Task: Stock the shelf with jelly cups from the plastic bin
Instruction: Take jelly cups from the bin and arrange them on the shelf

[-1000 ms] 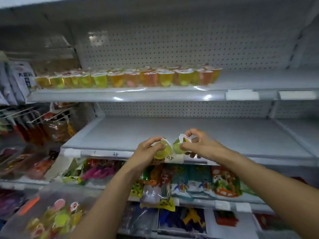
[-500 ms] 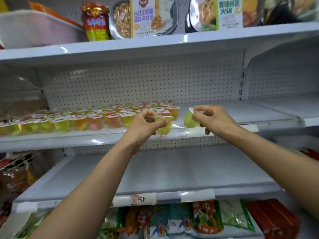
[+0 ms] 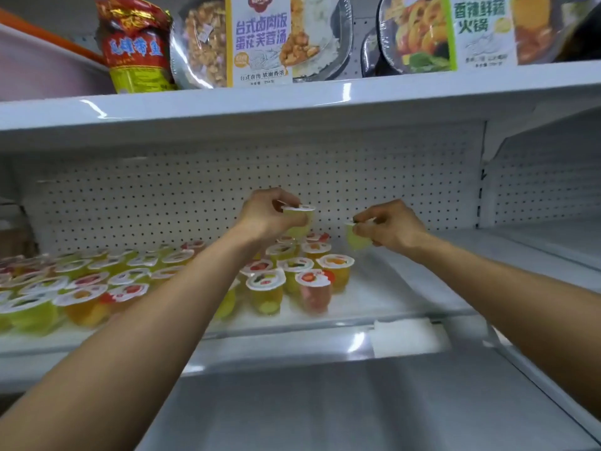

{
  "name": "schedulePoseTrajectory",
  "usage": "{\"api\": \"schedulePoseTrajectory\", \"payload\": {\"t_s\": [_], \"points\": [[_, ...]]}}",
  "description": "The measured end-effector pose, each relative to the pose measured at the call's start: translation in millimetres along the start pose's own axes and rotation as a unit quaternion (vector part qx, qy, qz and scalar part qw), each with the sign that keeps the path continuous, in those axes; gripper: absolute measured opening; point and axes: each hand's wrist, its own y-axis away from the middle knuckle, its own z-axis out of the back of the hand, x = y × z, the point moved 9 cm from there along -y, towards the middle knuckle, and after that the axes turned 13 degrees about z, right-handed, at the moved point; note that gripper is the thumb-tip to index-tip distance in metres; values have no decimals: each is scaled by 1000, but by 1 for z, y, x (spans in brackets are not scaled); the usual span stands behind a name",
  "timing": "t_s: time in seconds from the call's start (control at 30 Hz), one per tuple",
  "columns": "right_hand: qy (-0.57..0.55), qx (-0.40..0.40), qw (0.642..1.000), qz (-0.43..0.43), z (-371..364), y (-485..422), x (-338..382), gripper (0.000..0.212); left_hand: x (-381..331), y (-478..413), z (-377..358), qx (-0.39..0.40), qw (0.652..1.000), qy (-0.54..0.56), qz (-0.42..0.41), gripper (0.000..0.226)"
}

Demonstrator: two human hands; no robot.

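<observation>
Head view: a cup in each hand above the shelf (image 3: 400, 288).
The left hand (image 3: 271, 216) has its fingers clamped round a yellow jelly cup (image 3: 307, 219). The right hand (image 3: 392, 227) pinches a green jelly cup (image 3: 354, 240) at its rim, just beside the standing jelly cups (image 3: 294, 271).

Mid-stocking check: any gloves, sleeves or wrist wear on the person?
No. The left hand and right hand are bare, no gloves. Both forearms are uncovered as far as the frame shows; no sleeve, watch or band visible.
</observation>
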Motion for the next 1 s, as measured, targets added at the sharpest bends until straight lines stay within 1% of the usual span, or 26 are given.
{"api": "schedulePoseTrajectory", "payload": {"t_s": [0.17,0.3,0.47,0.53,0.6,0.67,0.73,0.77,0.83,0.87,0.97,1.0], "points": [[3,17,999,-46,-39,-42,-48,24,8,-38,-8,21,998,-62,0,32],[5,20,998,-65,-56,-57,-71,25,16,-56,-13,37,997,-69,4,35],[-5,25,997,-79,-63,-60,-82,25,17,-65,-22,58,995,-76,9,34],[-7,51,995,-80,-66,-60,-80,24,15,-65,-24,64,995,-70,9,34],[24,87,994,-63,-66,-60,-71,24,15,-64,-25,66,996,-59,16,33],[28,64,997,-40,-54,-60,-51,32,14,-63,-28,69,996,-41,25,33],[-56,44,997,-8,-44,-58,-26,41,12,-62,-31,77,996,-9,37,33],[-107,61,992,12,-44,-56,-12,47,10,-61,-33,84,996,5,41,33],[-151,116,981,47,-49,-48,13,56,4,-58,-39,92,995,9,40,35],[-152,122,979,63,-49,-45,20,56,-1,-56,-42,98,995,9,33,34],[-152,67,983,74,-36,-41,24,44,-11,-48,-52,132,991,30,11,31],[-146,55,986,66,-32,-39,21,41,-10,-46,-54,132,991,12,2,30]]}}
